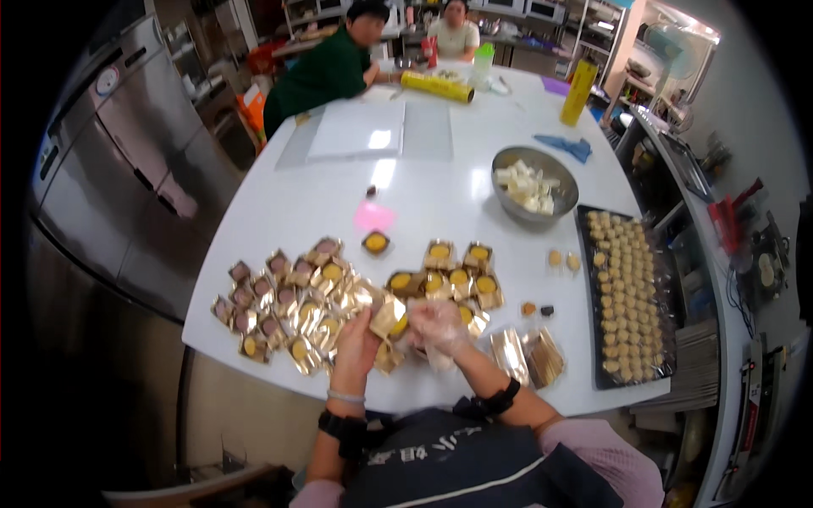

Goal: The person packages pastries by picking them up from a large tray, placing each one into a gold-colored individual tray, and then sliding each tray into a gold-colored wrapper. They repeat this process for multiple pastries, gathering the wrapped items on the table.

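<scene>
My left hand (357,340) is closed on a small gold foil pouch (386,317), held up just above the table's near side. A yellow-topped pastry (400,324) shows at the pouch's right edge; whether it is inside cannot be told. Close beside it, my right hand (440,325) wears a clear plastic glove, its fingers curled together; what they grip is hidden. Around both hands lie several gold pouches with yellow-topped pastries (458,278) and, to the left, others with purplish ones (286,295). Flat gold pouches (542,356) are stacked right of my right hand.
At right sits a black tray (598,339) of small dough balls. Beyond it are a metal bowl (508,201) of white chunks, a blue cloth (565,147) and a yellow box (579,93). A transparent mat (428,134) lies farther back. Two people (318,72) are at the far end.
</scene>
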`<state>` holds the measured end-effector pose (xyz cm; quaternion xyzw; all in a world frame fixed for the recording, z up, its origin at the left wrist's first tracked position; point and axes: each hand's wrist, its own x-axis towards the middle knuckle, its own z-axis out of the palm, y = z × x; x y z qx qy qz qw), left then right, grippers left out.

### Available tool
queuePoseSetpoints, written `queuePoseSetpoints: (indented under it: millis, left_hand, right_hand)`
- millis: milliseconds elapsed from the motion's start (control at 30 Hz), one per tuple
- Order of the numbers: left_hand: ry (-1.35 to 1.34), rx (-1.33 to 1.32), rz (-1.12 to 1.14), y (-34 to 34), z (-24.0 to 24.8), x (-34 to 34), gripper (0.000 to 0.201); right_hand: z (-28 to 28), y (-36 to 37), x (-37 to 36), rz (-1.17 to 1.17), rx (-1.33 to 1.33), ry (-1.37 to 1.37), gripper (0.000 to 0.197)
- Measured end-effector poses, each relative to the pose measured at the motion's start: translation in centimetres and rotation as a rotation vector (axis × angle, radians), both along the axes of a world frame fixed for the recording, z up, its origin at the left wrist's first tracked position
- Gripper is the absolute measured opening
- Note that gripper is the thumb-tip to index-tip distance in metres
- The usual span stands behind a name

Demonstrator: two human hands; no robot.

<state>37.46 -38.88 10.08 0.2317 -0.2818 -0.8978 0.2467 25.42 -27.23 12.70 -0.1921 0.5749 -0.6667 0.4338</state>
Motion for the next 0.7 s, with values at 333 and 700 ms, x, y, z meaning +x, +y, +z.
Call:
queuePoseSetpoints:
  millis: [333,700]
  left_hand:
    - [-0.213,-0.041,-0.229,1.9,2.3,-0.3,0.033]
    - [-0.285,0.257,-0.469,3.0,-0.8,-1.4,0.02]
  right_hand:
    - [1.4,0.1,-3.0,0.106,-0.203,0.898,0.057]
    - [-2.2,0.1,-2.6,0.115,0.126,1.148,0.011]
